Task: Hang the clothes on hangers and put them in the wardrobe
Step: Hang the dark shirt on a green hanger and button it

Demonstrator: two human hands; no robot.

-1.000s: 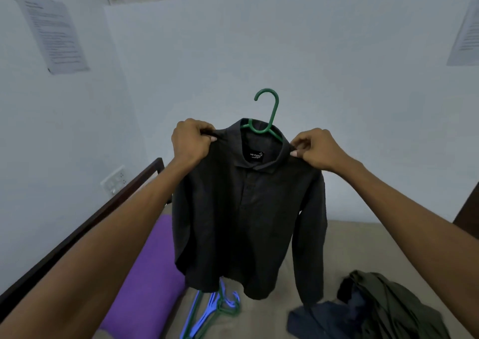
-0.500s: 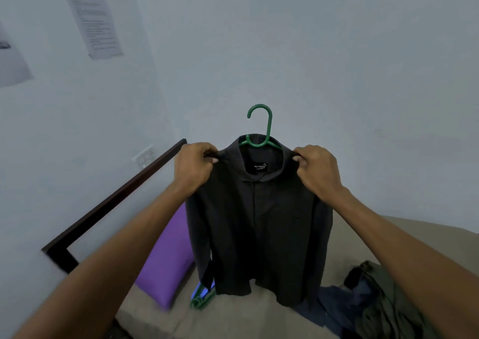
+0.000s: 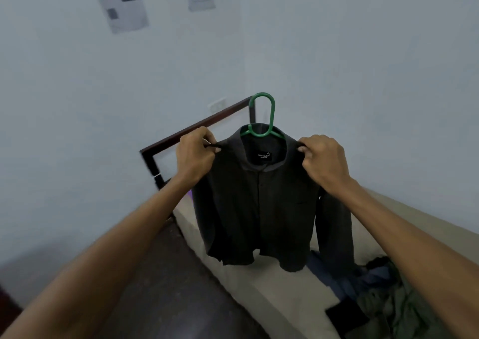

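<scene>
Shirt [image 3: 259, 204], on green hanger [image 3: 263, 121], is being held up by both shoulders: left hand [image 3: 194, 154] and right hand [image 3: 322, 161], fingers clamped on cloth. View is being swung away from bed [image 3: 272, 294] since a second ago; carrying to wardrobe is likely being begun.

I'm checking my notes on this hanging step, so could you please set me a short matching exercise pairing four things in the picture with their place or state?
Things:
1. green hanger
2. dark shirt
3. pile of clothes
4. printed sheets

Places or states:
A. stuck on the wall
B. lying loose on the bed
C. held up at both shoulders
D. its hook rises above the collar

Pairs: 1-D, 2-C, 3-B, 4-A
</scene>
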